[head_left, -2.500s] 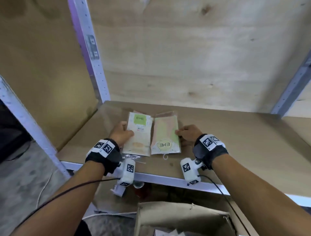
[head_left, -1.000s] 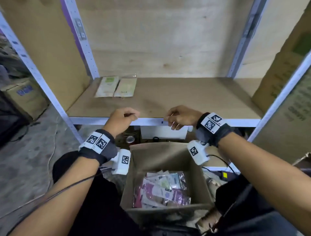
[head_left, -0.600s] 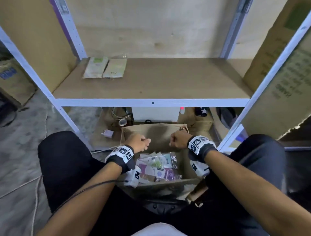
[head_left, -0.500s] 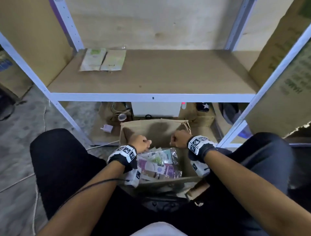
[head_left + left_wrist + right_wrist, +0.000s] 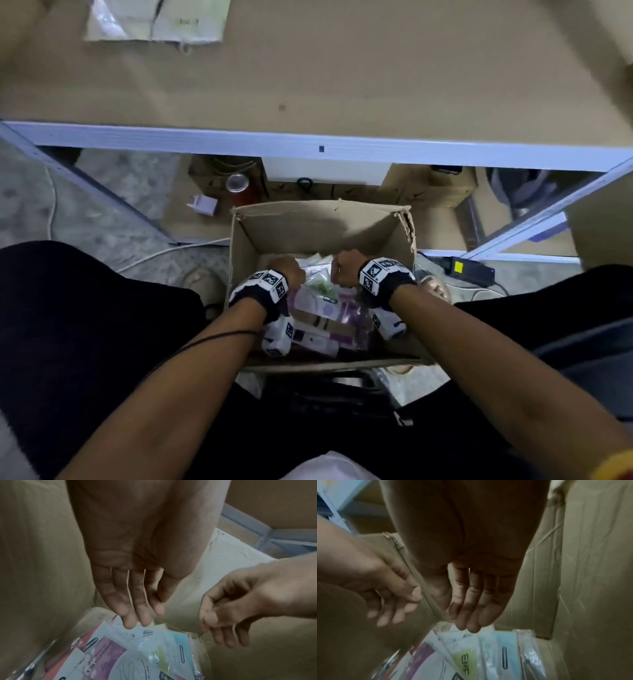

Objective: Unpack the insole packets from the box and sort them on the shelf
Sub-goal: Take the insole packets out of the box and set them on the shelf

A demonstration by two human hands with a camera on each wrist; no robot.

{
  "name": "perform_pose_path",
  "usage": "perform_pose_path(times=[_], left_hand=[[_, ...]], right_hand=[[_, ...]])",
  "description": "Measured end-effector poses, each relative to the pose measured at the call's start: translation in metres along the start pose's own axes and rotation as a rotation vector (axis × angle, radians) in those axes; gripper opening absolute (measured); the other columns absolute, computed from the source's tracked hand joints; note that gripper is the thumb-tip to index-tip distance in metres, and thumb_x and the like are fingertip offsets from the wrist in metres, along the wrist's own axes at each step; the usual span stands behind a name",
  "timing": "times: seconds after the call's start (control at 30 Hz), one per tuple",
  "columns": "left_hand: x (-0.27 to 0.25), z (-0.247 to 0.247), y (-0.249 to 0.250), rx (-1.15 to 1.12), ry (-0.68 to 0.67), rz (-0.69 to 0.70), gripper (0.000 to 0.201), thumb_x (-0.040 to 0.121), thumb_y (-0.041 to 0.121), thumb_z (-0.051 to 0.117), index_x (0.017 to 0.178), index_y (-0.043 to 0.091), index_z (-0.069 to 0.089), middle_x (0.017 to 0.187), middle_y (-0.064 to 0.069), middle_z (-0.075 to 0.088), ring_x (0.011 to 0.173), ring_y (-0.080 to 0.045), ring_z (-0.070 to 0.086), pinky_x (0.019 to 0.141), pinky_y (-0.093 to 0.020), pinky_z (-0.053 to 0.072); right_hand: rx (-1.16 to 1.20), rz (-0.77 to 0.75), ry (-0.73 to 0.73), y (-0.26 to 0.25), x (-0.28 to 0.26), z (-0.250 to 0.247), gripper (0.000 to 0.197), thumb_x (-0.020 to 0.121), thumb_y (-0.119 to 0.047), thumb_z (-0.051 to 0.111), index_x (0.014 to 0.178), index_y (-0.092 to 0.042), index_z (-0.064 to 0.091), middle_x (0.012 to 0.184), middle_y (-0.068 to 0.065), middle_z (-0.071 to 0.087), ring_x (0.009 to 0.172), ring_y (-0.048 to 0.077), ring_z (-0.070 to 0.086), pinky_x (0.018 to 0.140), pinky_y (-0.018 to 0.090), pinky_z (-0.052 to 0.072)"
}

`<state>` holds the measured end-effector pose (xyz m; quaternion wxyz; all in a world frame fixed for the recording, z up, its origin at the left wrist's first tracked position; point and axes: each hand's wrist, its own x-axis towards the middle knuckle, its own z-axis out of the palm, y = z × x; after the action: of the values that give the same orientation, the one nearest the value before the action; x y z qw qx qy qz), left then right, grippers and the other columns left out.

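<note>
Cardboard box (image 5: pixel 322 226) open below the shelf (image 5: pixel 342 85), insole packets (image 5: pixel 137 649) fanned inside for picking. Left hand (image 5: pixel 130 566) reaching down, fingers (image 5: pixel 127 620) straight and empty, tips on the top packet. Right hand (image 5: pixel 476 574) likewise extended, holding nothing. Two packets (image 5: pixel 154 20) already sorted on the shelf's back left.

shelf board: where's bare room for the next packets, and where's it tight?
Free: the shelf board, bare right of the two packets at its back-left, up to the front rail. Tight: inside the box, both hands over the packet pile.
</note>
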<state>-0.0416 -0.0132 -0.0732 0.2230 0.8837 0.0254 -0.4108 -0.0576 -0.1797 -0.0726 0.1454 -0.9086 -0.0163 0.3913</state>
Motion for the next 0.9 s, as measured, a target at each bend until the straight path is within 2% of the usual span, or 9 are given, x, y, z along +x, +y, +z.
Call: perform_pose_path(times=[0.07,0.2,0.3,0.43,0.53,0.63,0.73,0.8,0.9], left_hand=[[0.009,0.003,-0.004,0.038,-0.033,-0.003,0.036,0.102,0.027,0.048,0.115,0.001,0.071,0.125,-0.017,0.066,0.115,-0.031,0.062,0.088,-0.031,0.047],[0.022,0.010,-0.011,0.097,-0.086,-0.053,0.028,0.099,0.024,0.050,0.093,0.003,0.067,0.121,-0.020,0.068,0.113,-0.034,0.063,0.100,-0.037,0.047],[0.031,0.014,-0.015,0.097,-0.041,-0.094,0.033,0.098,0.023,0.052,0.115,0.001,0.069,0.124,-0.018,0.067,0.117,-0.033,0.062,0.103,-0.040,0.048],[0.037,0.016,-0.010,-0.033,-0.062,-0.153,0.037,0.103,0.021,0.045,0.129,0.002,0.063,0.136,-0.017,0.060,0.126,-0.032,0.056,0.105,-0.040,0.046],[0.033,0.010,-0.008,-0.033,-0.133,-0.086,0.037,0.105,0.022,0.045,0.135,0.005,0.058,0.143,-0.015,0.054,0.131,-0.033,0.052,0.108,-0.039,0.044],[0.038,0.001,-0.006,-0.183,-0.045,-0.183,0.036,0.102,0.020,0.049,0.130,0.001,0.063,0.135,-0.017,0.062,0.124,-0.032,0.059,0.106,-0.039,0.047],[0.042,-0.003,-0.009,-0.148,-0.094,-0.159,0.035,0.103,0.015,0.047,0.126,-0.006,0.062,0.132,-0.023,0.062,0.122,-0.035,0.060,0.104,-0.041,0.048],[0.043,-0.003,-0.011,-0.150,-0.068,-0.152,0.036,0.102,0.017,0.050,0.126,-0.007,0.062,0.132,-0.023,0.062,0.121,-0.035,0.061,0.103,-0.041,0.049],[0.044,0.000,-0.015,-0.079,-0.039,-0.109,0.036,0.100,0.018,0.050,0.122,-0.007,0.065,0.128,-0.022,0.065,0.118,-0.035,0.063,0.101,-0.043,0.052]], right_hand=[[-0.041,0.015,-0.029,0.002,0.013,0.011,0.025,0.091,-0.015,0.056,0.103,-0.001,0.073,0.108,0.015,0.072,0.092,0.029,0.068,0.083,0.033,0.056],[-0.080,0.027,-0.073,0.009,0.030,0.035,0.027,0.088,-0.014,0.059,0.111,-0.005,0.071,0.117,0.017,0.067,0.108,0.034,0.065,0.092,0.039,0.055],[-0.087,0.052,-0.113,0.015,0.038,0.054,0.035,0.090,-0.021,0.060,0.123,-0.009,0.062,0.127,0.017,0.061,0.116,0.035,0.061,0.098,0.043,0.051],[-0.075,0.043,-0.116,0.021,0.043,0.071,0.027,0.091,-0.016,0.058,0.115,-0.008,0.067,0.121,0.020,0.065,0.112,0.037,0.063,0.093,0.041,0.053],[-0.034,0.047,-0.110,0.023,0.047,0.072,0.024,0.089,-0.020,0.062,0.109,-0.008,0.069,0.116,0.019,0.067,0.109,0.036,0.064,0.092,0.040,0.053],[0.012,0.029,-0.114,0.023,0.052,0.073,0.023,0.088,-0.022,0.066,0.106,-0.007,0.069,0.115,0.018,0.066,0.110,0.035,0.062,0.093,0.039,0.052],[0.017,0.011,-0.115,0.023,0.053,0.074,0.026,0.086,-0.022,0.070,0.106,-0.005,0.070,0.112,0.019,0.067,0.107,0.034,0.064,0.088,0.033,0.052],[0.006,0.003,-0.119,0.021,0.050,0.075,0.026,0.085,-0.020,0.072,0.106,-0.005,0.071,0.112,0.018,0.068,0.107,0.033,0.064,0.086,0.031,0.051],[-0.034,-0.012,-0.127,0.015,0.046,0.077,0.027,0.081,-0.012,0.074,0.106,-0.002,0.071,0.113,0.019,0.068,0.105,0.033,0.066,0.088,0.035,0.055]])
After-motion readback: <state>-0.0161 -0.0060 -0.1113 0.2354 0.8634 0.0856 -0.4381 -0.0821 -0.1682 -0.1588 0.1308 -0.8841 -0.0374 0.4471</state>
